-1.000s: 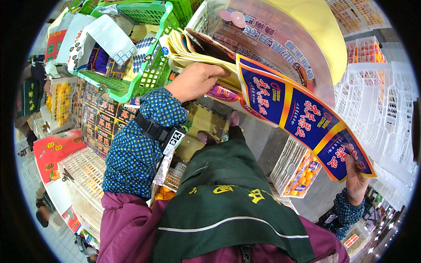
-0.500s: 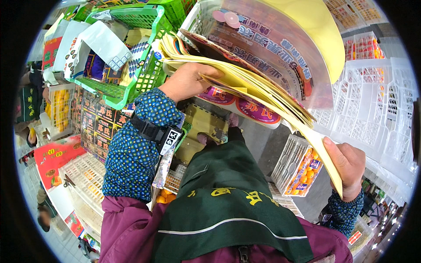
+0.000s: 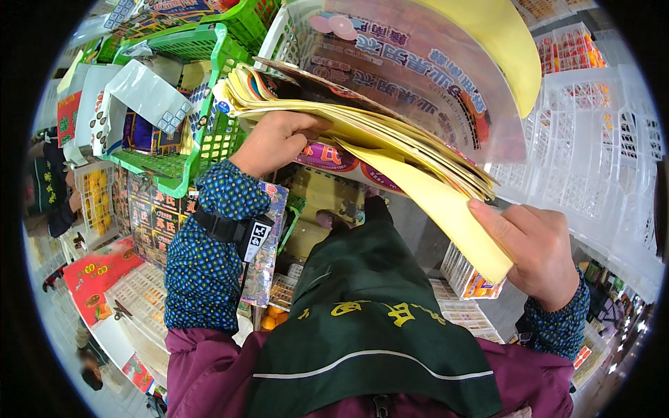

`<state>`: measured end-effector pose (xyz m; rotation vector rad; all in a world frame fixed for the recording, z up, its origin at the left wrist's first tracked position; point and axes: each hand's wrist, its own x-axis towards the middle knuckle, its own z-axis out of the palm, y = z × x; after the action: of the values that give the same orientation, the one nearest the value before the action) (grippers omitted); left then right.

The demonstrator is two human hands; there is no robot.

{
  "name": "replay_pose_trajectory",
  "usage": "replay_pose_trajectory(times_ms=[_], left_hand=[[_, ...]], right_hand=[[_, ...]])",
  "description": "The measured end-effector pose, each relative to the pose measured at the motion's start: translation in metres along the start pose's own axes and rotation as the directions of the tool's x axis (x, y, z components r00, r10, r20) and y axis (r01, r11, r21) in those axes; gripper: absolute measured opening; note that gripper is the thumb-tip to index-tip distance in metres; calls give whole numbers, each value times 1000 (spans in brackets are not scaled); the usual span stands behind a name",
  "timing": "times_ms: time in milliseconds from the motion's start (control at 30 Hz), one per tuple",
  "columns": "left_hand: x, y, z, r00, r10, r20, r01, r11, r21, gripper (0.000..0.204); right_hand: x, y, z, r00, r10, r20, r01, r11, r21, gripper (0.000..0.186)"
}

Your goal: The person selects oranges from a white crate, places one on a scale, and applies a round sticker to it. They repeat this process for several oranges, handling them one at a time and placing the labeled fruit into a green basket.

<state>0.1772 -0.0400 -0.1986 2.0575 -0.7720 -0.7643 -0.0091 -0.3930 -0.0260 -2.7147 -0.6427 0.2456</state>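
Both hands raised: L (image 3: 277, 143) curled shut, R (image 3: 536, 247) pinching.

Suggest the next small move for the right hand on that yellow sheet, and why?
Probably peel the yellow sheet down off the stack of sheets. The right hand pinches its lower corner, already fanned below the rest, while the left hand grips the stack's other end from beneath.

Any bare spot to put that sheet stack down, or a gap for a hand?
No flat bare patch shows. The green plastic basket is full of cartons, and the white plastic crates are walls of lattice. The left hand and right hand both grip the stack of yellow printed sheets. The only gap lies under the stack, above the green apron.
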Motion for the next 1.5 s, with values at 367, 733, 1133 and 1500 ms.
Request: replay_pose_trajectory(times_ms=[367, 733, 1133, 1500], left_hand=[[-8, -13, 5, 985, -60, -162, 54, 997, -47, 46], [-15, -29, 3, 976, -131, -174, 104, 983, -153, 40], [-22, -52, -1, 978, -109, -176, 27, 910, -413, 44], [-81, -51, 5, 901, -180, -394, -33, 877, -479, 51]], right_hand=[[92, -10, 49, 991, -59, 119, 63, 998, -27, 39], [179, -26, 114, 986, -169, 4, 170, 985, -30, 13], [198, -47, 145, 988, -23, 150, 41, 992, -118, 14], [217, -52, 180, 969, 132, 211, -104, 985, -139, 20]])
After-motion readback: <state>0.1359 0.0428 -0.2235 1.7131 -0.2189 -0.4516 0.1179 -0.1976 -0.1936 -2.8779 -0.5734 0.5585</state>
